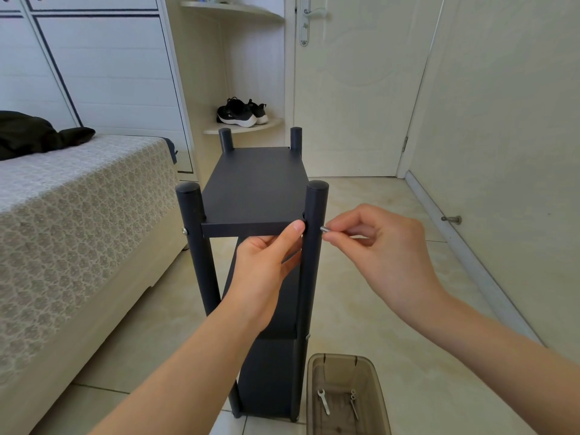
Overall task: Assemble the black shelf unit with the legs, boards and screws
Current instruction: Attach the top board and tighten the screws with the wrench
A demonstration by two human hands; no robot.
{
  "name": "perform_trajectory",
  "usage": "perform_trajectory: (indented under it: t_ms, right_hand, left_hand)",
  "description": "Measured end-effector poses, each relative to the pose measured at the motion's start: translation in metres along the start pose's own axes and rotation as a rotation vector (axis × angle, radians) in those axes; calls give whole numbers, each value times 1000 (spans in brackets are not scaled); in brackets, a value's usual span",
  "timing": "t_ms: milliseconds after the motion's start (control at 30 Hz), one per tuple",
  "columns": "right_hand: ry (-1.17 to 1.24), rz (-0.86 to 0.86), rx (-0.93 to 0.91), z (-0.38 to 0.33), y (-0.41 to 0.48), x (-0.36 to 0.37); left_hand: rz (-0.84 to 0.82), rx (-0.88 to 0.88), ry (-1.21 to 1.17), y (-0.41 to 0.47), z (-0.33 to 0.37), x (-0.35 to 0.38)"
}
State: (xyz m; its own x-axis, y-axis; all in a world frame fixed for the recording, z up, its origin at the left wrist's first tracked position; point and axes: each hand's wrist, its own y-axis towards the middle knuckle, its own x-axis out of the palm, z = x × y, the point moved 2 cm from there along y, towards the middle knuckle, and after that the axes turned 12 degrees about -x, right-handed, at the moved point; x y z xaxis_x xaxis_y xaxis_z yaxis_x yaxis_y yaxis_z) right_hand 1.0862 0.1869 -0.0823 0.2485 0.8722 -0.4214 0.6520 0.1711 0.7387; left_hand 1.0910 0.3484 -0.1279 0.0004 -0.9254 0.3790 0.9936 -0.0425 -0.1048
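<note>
The black shelf unit stands upright on the floor with four round legs and stacked boards; its top board [254,186] sits between the legs. My left hand [266,265] grips the top board's front edge from below, thumb on the edge beside the front right leg [314,246]. My right hand [379,246] pinches a silver screw [324,229] whose head end points at the outer side of that leg, level with the board. A silver screw [184,230] sits in the front left leg [194,233].
A brown translucent plastic bin [317,387] stands on the tiled floor at the unit's right foot, holding a small wrench [323,401] and screws [353,400]. A bed [69,215] lies close on the left. A door and wall are to the right, a corner shelf with shoes [241,113] behind.
</note>
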Motion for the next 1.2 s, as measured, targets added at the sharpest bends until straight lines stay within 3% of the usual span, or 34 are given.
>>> perform_trajectory:
  t_ms: [233, 367, 700, 933, 1200]
  right_hand:
    - [14, -15, 19, -2, 1, 0]
    - [316, 12, 231, 3, 5, -1]
    - [-175, -48, -268, -7, 0, -1]
    - [151, -8, 127, 1, 1, 1]
    - [72, -29, 90, -5, 3, 1]
  left_hand:
    - [-2, 6, 6, 1, 1, 1]
    - [-11, 12, 28, 1, 1, 0]
    - [56, 21, 67, 3, -1, 1]
    - [86, 35, 140, 1, 0, -2]
    - [112, 38, 153, -1, 0, -2]
